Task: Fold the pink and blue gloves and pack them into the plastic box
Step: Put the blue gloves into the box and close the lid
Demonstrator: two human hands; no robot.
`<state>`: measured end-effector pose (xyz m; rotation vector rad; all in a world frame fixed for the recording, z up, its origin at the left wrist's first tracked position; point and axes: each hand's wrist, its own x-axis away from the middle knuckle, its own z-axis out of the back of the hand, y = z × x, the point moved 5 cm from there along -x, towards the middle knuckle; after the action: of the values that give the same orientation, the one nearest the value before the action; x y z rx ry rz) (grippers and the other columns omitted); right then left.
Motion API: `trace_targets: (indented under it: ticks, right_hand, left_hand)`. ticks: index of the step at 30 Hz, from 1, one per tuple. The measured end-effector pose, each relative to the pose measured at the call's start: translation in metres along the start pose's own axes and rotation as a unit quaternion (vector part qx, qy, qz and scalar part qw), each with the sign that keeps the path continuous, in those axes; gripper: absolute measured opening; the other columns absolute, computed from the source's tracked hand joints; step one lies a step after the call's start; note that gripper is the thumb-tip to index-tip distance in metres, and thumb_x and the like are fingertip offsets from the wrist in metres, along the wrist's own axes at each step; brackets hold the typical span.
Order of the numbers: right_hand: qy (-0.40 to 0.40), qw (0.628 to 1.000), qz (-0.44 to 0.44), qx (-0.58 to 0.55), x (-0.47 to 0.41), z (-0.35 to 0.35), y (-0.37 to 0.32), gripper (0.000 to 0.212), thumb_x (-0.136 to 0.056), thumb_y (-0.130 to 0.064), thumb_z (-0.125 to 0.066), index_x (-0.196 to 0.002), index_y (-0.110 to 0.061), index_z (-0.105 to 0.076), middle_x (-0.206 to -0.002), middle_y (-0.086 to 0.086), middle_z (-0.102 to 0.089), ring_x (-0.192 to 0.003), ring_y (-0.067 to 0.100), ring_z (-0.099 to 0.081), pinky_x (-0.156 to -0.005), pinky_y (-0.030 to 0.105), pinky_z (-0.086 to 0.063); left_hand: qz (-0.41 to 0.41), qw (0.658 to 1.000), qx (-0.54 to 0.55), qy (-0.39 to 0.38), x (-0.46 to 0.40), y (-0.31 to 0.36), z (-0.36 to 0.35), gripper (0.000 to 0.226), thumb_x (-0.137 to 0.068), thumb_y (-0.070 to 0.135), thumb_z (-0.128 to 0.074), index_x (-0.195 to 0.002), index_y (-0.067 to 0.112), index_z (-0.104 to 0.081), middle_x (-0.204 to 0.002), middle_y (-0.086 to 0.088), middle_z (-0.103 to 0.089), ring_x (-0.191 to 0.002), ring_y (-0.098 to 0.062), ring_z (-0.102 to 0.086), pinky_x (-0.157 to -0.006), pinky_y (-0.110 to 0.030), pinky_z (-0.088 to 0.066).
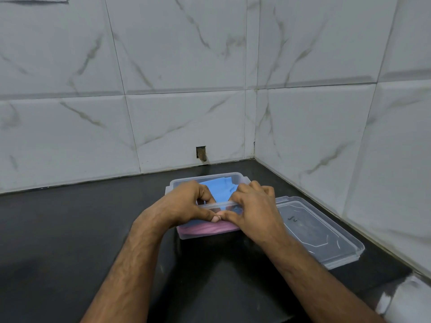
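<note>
A clear plastic box (205, 177) stands on the black counter near the wall corner. A folded blue glove (220, 187) lies inside it on top. Pink glove fabric (207, 228) shows through the box's near wall, underneath. My left hand (186, 201) and my right hand (251, 203) are over the box's near rim, fingers curled down into the box onto the blue glove, thumbs meeting outside the near wall. The fingertips are hidden inside the box.
The box's clear lid (319, 231) lies flat on the counter just right of the box. White marble-look tiled walls stand behind and to the right. A small hole (201, 153) is in the back wall. Black counter (70, 229) stretches left.
</note>
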<state>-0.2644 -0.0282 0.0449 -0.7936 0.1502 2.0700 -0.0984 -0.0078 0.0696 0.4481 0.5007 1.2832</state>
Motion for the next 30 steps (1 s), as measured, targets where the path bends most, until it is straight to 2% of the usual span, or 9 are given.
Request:
trace_targets:
  ticks: [5,9,12,16,19,23,25,28,30]
  right_hand:
    - [0.001,1.000,0.012,0.025,0.000,0.000,-0.005,0.054,-0.079,-0.081,-0.050,-0.077,-0.030,-0.066,-0.074,-0.016,-0.048,-0.085,0.006,-0.038,-0.083,0.031,-0.022]
    - [0.001,0.998,0.006,0.060,0.000,0.000,-0.007,0.062,-0.076,-0.086,-0.030,-0.066,-0.028,-0.050,-0.064,-0.010,-0.047,-0.078,0.011,-0.043,-0.079,0.032,-0.020]
    - [-0.004,0.998,0.003,0.065,0.000,-0.002,-0.006,0.060,-0.080,-0.083,-0.031,-0.065,-0.028,-0.048,-0.061,-0.009,-0.046,-0.076,0.012,-0.042,-0.082,0.033,-0.026]
    - [-0.003,0.998,0.002,0.067,0.000,-0.005,-0.006,0.053,-0.085,-0.078,-0.034,-0.069,-0.029,-0.047,-0.064,-0.011,-0.043,-0.078,0.011,-0.040,-0.087,0.034,-0.034]
    - [0.025,0.999,0.011,0.043,0.005,-0.005,-0.007,0.057,-0.084,-0.081,-0.027,-0.073,-0.030,-0.049,-0.078,-0.014,-0.045,-0.085,0.011,-0.039,-0.084,0.033,-0.030]
    - [0.054,0.998,0.010,-0.003,0.010,-0.008,0.002,0.054,-0.086,-0.078,-0.038,-0.084,-0.029,-0.061,-0.096,-0.015,-0.042,-0.096,0.008,-0.038,-0.087,0.031,-0.027]
    - [0.055,0.998,0.005,-0.012,0.010,-0.008,0.005,0.053,-0.086,-0.078,-0.039,-0.088,-0.031,-0.063,-0.100,-0.016,-0.040,-0.098,0.005,-0.034,-0.088,0.030,-0.027]
    - [0.062,0.998,-0.002,-0.016,0.012,-0.008,0.006,0.050,-0.085,-0.076,-0.043,-0.090,-0.031,-0.064,-0.102,-0.018,-0.037,-0.098,0.004,-0.031,-0.089,0.029,-0.026]
    - [0.081,0.996,-0.002,-0.033,0.013,-0.006,0.006,0.047,-0.084,-0.074,-0.045,-0.092,-0.032,-0.065,-0.104,-0.017,-0.041,-0.101,0.005,-0.035,-0.089,0.029,-0.028]
  left_hand:
    - [0.013,1.000,0.017,-0.002,0.002,-0.008,0.007,0.022,-0.067,0.032,-0.095,-0.079,0.021,-0.081,-0.072,-0.001,-0.075,-0.062,-0.003,-0.057,-0.067,-0.025,-0.044]
    - [0.024,0.999,0.039,0.005,0.003,-0.011,0.008,0.030,-0.064,0.036,-0.096,-0.083,0.020,-0.080,-0.068,0.006,-0.073,-0.059,0.000,-0.057,-0.064,-0.019,-0.042]
    - [0.037,0.999,0.013,0.011,0.003,-0.013,0.009,0.039,-0.063,0.045,-0.095,-0.090,0.024,-0.076,-0.064,0.010,-0.070,-0.056,0.002,-0.055,-0.057,-0.014,-0.038]
    - [0.034,0.999,0.006,0.028,0.002,-0.016,0.010,0.049,-0.062,0.055,-0.092,-0.099,0.033,-0.070,-0.068,0.008,-0.070,-0.062,-0.001,-0.058,-0.064,-0.020,-0.041]
    - [-0.002,0.998,0.034,0.051,0.002,-0.014,0.009,0.050,-0.070,0.073,-0.073,-0.096,0.030,-0.071,-0.055,0.009,-0.062,-0.051,0.000,-0.047,-0.058,-0.022,-0.039]
    - [-0.014,0.993,0.057,0.098,0.003,-0.014,0.012,0.084,-0.066,0.097,-0.044,-0.102,0.027,-0.074,-0.074,0.005,-0.075,-0.070,0.001,-0.069,-0.081,-0.033,-0.053]
    - [-0.020,0.993,0.065,0.096,0.005,-0.013,0.012,0.098,-0.061,0.104,-0.031,-0.106,0.028,-0.074,-0.070,0.010,-0.076,-0.071,0.003,-0.069,-0.075,-0.029,-0.051]
    - [-0.012,0.990,0.076,0.122,0.004,-0.015,0.013,0.092,-0.073,0.097,-0.016,-0.108,0.034,-0.074,-0.070,0.009,-0.076,-0.071,0.003,-0.068,-0.062,-0.019,-0.044]
    - [-0.002,0.984,0.102,0.150,0.003,-0.017,0.013,0.085,-0.086,0.086,-0.010,-0.103,0.033,-0.074,-0.068,0.004,-0.076,-0.073,-0.001,-0.070,-0.062,-0.019,-0.043]
